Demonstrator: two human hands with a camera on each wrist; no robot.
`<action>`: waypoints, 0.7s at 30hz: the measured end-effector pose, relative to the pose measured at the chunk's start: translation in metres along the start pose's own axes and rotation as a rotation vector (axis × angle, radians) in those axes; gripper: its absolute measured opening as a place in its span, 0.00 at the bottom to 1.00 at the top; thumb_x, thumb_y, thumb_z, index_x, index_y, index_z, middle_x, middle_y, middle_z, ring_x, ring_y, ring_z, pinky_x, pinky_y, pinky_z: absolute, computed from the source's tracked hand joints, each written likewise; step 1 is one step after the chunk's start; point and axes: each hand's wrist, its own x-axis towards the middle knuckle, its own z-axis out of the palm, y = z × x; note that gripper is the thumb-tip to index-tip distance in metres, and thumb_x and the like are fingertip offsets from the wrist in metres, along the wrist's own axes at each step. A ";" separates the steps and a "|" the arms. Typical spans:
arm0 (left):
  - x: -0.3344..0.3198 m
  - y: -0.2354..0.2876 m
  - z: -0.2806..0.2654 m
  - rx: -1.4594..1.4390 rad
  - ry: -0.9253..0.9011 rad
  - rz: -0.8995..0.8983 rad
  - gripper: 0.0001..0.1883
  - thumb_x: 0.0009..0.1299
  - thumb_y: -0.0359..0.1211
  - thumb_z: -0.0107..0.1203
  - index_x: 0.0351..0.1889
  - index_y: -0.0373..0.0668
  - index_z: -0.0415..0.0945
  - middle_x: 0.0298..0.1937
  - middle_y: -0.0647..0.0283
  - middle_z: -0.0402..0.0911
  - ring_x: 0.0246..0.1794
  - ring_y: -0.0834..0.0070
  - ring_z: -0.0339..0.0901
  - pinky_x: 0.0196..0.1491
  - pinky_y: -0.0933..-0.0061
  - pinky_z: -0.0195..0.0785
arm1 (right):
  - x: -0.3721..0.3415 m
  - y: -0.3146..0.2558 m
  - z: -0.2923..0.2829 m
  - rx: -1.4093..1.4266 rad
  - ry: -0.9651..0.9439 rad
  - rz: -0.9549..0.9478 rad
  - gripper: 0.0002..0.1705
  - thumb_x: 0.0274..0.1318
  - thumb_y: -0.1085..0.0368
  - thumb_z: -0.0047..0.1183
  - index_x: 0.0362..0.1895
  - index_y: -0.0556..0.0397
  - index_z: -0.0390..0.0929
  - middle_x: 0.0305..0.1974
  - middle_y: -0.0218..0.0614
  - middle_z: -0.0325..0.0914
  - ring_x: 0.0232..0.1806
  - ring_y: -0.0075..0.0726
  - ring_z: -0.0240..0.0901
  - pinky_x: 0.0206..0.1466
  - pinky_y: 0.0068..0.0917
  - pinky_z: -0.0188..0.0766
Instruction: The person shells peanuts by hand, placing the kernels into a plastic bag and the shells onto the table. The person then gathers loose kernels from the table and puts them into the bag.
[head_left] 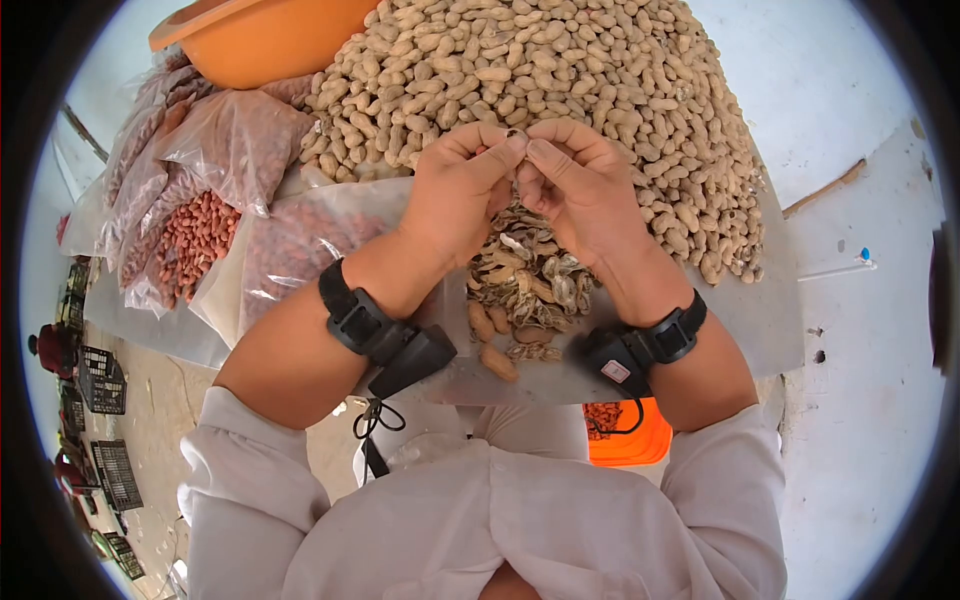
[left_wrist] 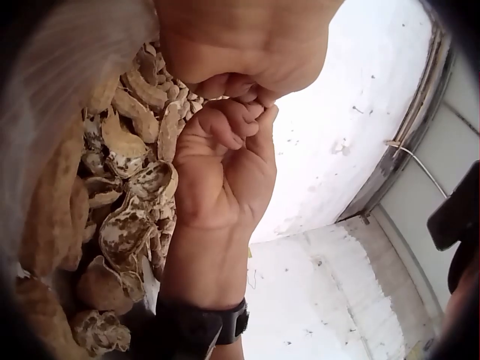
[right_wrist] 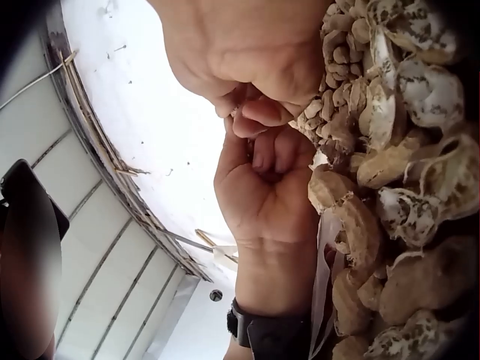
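Both hands meet fingertip to fingertip over the peanut pile in the head view. Between thumb and forefinger, my left hand (head_left: 450,195) pinches a small peanut (head_left: 515,133), mostly covered by the fingertips, with only a dark and pale bit showing. My right hand (head_left: 590,190) pinches the same peanut from the other side, its other fingers curled in toward the palm. Just below the hands lies a heap of cracked peanut shells (head_left: 530,265), some with netted insides turned up. In the right wrist view, empty shells (right_wrist: 431,94) lie close beside the hands.
A large mound of unshelled peanuts (head_left: 560,60) spreads behind the hands. At left are plastic bags with red peanut kernels (head_left: 195,235) and an orange basin (head_left: 270,40). An orange container (head_left: 640,440) stands below the table edge. Black crates (head_left: 102,380) are on the floor.
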 end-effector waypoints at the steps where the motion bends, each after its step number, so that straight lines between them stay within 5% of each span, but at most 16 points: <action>1: 0.000 0.002 0.000 -0.007 -0.005 -0.016 0.07 0.66 0.30 0.52 0.25 0.42 0.71 0.18 0.71 0.69 0.13 0.88 0.57 0.17 0.87 0.48 | 0.000 -0.001 -0.001 -0.054 -0.015 -0.015 0.07 0.55 0.69 0.52 0.37 0.58 0.73 0.24 0.30 0.73 0.22 0.20 0.67 0.25 0.16 0.65; 14: -0.002 0.011 0.003 -0.191 -0.022 -0.190 0.09 0.68 0.30 0.49 0.27 0.37 0.72 0.21 0.64 0.73 0.15 0.83 0.60 0.17 0.86 0.51 | -0.002 -0.008 0.000 -0.457 -0.015 -0.166 0.08 0.54 0.72 0.49 0.39 0.60 0.70 0.27 0.34 0.75 0.25 0.21 0.71 0.28 0.17 0.68; 21: -0.003 0.007 0.003 -0.126 0.023 -0.085 0.07 0.66 0.31 0.52 0.28 0.37 0.73 0.20 0.68 0.69 0.14 0.86 0.59 0.16 0.86 0.49 | -0.003 -0.014 -0.002 -0.587 -0.002 -0.218 0.05 0.53 0.71 0.52 0.35 0.60 0.72 0.22 0.33 0.75 0.23 0.20 0.71 0.26 0.16 0.69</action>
